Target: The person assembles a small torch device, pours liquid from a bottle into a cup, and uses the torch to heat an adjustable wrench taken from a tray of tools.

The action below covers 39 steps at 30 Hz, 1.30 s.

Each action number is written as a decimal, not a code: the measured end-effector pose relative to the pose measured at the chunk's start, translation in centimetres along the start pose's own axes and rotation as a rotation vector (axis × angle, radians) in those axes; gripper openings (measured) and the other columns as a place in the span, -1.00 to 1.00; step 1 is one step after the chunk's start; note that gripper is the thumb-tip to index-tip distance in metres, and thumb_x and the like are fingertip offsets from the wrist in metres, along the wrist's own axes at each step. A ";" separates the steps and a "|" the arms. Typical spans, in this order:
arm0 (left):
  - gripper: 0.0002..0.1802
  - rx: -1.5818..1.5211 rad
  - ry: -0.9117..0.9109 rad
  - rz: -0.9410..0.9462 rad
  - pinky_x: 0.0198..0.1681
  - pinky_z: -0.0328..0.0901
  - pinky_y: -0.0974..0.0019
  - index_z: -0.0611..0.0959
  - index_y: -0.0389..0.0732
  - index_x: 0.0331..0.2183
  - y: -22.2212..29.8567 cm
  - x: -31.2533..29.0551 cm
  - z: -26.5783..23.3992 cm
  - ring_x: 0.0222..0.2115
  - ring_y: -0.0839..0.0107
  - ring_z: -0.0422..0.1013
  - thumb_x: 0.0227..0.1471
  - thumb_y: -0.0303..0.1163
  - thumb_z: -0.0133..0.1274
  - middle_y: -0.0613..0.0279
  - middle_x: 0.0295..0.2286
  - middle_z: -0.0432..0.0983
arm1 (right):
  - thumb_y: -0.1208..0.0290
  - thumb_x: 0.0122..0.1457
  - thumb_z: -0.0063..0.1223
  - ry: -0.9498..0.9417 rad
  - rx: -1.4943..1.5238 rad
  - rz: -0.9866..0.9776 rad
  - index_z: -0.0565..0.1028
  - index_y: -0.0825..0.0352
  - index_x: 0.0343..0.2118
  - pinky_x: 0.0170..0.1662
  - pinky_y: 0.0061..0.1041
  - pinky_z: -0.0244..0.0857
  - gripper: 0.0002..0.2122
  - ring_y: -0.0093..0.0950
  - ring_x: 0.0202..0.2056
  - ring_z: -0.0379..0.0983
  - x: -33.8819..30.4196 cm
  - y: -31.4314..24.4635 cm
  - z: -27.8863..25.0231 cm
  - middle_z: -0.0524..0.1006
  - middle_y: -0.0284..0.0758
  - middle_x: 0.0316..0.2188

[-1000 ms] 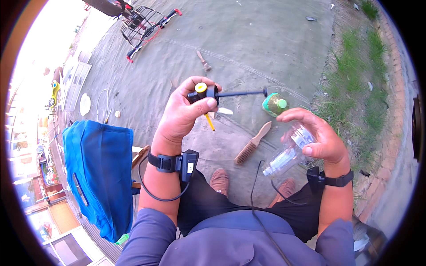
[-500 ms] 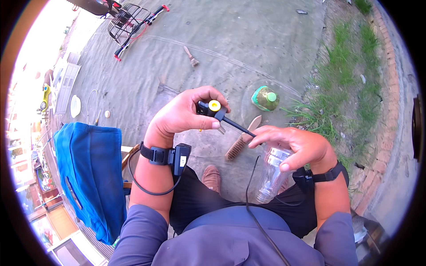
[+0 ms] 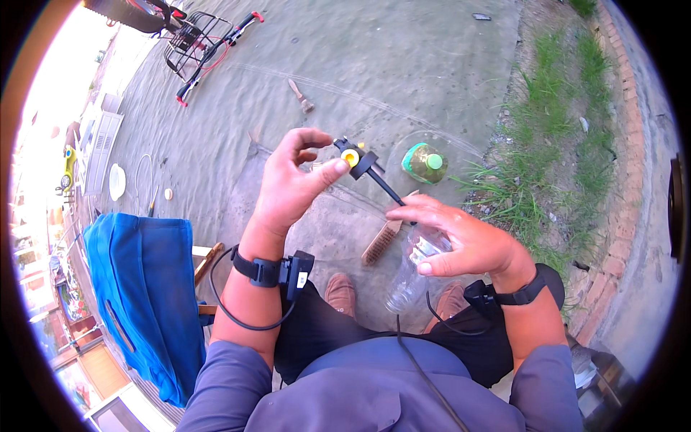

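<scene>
A black sprayer-like head with a round yellow centre [image 3: 350, 158] sits at the upper end of a thin black tube [image 3: 385, 187]. My left hand [image 3: 284, 176] is beside the head, its thumb at the yellow part and its other fingers curled apart from it. My right hand [image 3: 468, 234] closes over a clear plastic bottle [image 3: 409, 284], which tilts with its threaded neck downward. The tube's lower end runs to my right fingertips, where the exact hold is hidden.
Ahead on the ground are a wooden wire brush [image 3: 380, 245], a green-capped jug [image 3: 426, 164] and a paintbrush [image 3: 302, 99]. Blue cloth [image 3: 147, 302] hangs at left. Bicycle handlebars with a basket [image 3: 198, 54] stand far left; grass [image 3: 540, 137] grows at right.
My left fingers have loosened and spread from the black head, which now shows more fully. My right hand and the bottle have shifted slightly left.
</scene>
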<state>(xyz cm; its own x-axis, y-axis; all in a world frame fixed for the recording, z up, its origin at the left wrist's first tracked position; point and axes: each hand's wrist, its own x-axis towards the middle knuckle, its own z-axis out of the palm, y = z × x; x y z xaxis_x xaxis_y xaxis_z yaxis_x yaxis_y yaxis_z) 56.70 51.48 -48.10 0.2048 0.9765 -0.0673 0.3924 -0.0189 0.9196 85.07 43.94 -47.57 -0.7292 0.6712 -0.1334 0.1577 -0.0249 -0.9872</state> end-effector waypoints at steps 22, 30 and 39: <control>-0.61 -0.976 -0.010 -0.281 0.05 0.34 0.13 0.53 -0.29 -0.03 -0.5 -0.4 4.1 -0.04 0.12 0.47 0.19 -0.25 0.00 0.07 -0.18 0.57 | 0.21 -0.07 0.32 0.085 0.083 -0.021 0.36 0.24 0.17 0.20 -0.26 0.14 -0.32 -0.20 0.23 0.16 -0.6 0.7 0.7 0.13 -0.08 0.26; -0.68 -0.890 0.108 -0.247 -0.09 0.41 0.20 0.56 -0.27 -0.13 -0.7 0.5 3.6 -0.19 0.21 0.54 0.17 -0.25 0.04 0.14 -0.29 0.59 | 0.19 -0.08 0.33 0.136 0.136 -0.026 0.38 0.27 0.15 0.22 -0.27 0.08 -0.32 -0.21 0.23 0.17 -1.7 1.1 -0.6 0.21 -0.10 0.23; -0.72 -0.838 0.151 -0.244 -0.15 0.40 0.24 0.57 -0.25 -0.17 -1.6 1.0 2.5 -0.26 0.25 0.55 0.14 -0.28 0.07 0.19 -0.35 0.58 | 0.19 -0.08 0.33 0.144 0.106 -0.041 0.37 0.28 0.15 0.24 -0.26 0.06 -0.31 -0.20 0.23 0.17 -1.7 1.0 -0.9 0.25 -0.09 0.20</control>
<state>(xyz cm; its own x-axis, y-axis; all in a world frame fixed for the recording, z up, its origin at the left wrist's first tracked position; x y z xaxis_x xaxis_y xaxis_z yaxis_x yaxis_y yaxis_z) 58.52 51.93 -50.58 0.0574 0.9518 -0.3013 -0.3882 0.2993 0.8716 87.11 43.44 -48.21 -0.6293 0.7723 -0.0868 0.0530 -0.0688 -0.9962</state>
